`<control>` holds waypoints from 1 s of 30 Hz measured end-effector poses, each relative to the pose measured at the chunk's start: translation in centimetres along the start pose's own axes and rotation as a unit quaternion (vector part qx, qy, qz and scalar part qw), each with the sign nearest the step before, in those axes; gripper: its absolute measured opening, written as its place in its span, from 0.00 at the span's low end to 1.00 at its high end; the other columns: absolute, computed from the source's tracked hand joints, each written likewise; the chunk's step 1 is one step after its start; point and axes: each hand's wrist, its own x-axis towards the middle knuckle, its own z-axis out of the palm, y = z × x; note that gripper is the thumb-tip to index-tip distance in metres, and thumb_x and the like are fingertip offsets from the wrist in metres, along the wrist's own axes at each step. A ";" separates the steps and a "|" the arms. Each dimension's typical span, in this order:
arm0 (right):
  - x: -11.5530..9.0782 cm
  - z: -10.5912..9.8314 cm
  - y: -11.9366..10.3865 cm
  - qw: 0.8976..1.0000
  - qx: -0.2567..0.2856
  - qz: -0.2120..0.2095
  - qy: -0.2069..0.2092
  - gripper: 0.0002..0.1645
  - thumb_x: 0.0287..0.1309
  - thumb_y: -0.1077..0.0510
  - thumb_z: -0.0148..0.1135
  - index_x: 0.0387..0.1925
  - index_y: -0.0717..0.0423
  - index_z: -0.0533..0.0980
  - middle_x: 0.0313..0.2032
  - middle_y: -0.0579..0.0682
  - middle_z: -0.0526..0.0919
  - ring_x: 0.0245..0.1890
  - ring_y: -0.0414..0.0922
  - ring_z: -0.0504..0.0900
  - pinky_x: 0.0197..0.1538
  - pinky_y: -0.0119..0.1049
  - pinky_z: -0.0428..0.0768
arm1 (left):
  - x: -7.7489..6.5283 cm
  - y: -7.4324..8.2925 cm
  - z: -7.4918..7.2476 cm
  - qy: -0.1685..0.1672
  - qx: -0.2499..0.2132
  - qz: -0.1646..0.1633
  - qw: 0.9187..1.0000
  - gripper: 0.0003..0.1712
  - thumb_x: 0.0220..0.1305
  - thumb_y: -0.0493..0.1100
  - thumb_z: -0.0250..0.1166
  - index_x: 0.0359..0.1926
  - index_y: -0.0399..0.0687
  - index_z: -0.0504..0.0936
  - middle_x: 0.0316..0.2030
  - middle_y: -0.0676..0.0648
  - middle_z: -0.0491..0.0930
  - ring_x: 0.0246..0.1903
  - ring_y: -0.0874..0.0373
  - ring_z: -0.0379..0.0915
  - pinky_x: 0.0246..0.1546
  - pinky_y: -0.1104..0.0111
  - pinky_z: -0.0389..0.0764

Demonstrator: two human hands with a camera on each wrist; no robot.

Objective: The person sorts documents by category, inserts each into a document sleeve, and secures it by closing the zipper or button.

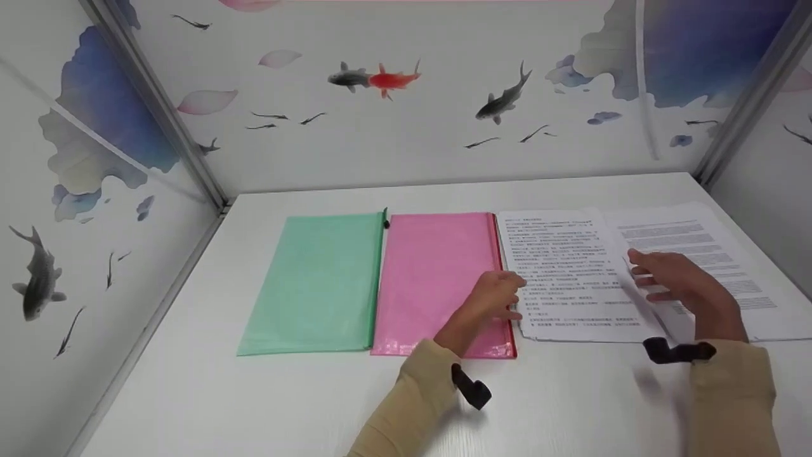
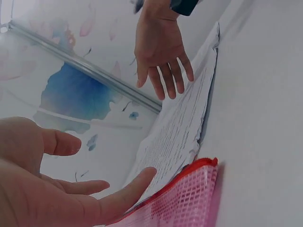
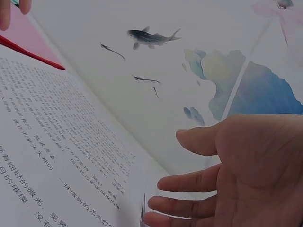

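My left hand [image 1: 491,297] hovers over the right edge of a pink zip folder [image 1: 431,273], its fingers spread and holding nothing. Those fingertips reach toward a printed stack of paper [image 1: 564,279] beside the folder's red zipper [image 1: 504,279]. In the left wrist view the pink mesh folder [image 2: 189,194] lies below the fingers. Over the gap between the first stack and a second printed stack [image 1: 729,254], my right hand [image 1: 682,282] is held with fingers loosely extended and nothing in them. The right wrist view shows its palm beside the printed page [image 3: 71,137].
A green zip folder [image 1: 317,279] lies flat left of the pink one. All of it rests on a white table [image 1: 285,406], enclosed by white wall panels [image 1: 412,139] with painted fish. Grey metal posts [image 1: 152,95] stand at the corners.
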 end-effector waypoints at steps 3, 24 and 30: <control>-0.1 0.0 0.2 1.000 0.009 0.013 -0.002 0.59 0.69 0.27 0.41 0.76 0.71 0.45 0.72 0.72 0.55 0.70 0.66 0.61 0.60 0.48 0.79 | 0.0 -0.2 0.1 -0.015 -0.007 -0.008 1.000 0.21 0.71 0.46 0.61 0.59 0.41 0.80 0.54 0.43 0.82 0.53 0.46 0.78 0.55 0.52 0.83; 0.7 -0.1 1.2 0.999 -0.005 0.046 0.001 0.51 0.65 0.35 0.59 0.69 0.73 0.62 0.52 0.56 0.80 0.51 0.50 0.78 0.49 0.35 0.80 | 0.9 -0.9 0.8 0.027 0.098 0.022 0.995 0.09 0.66 0.37 0.62 0.40 0.36 0.86 0.32 0.45 0.85 0.31 0.55 0.80 0.35 0.65 0.83; 0.8 0.2 1.1 1.000 -0.019 0.017 0.000 0.44 0.65 0.45 0.64 0.67 0.73 0.63 0.38 0.43 0.86 0.40 0.40 0.83 0.45 0.34 0.78 | 1.3 -1.5 0.7 0.024 0.080 0.037 0.996 0.12 0.61 0.28 0.63 0.46 0.32 0.85 0.33 0.41 0.87 0.31 0.51 0.85 0.35 0.62 0.88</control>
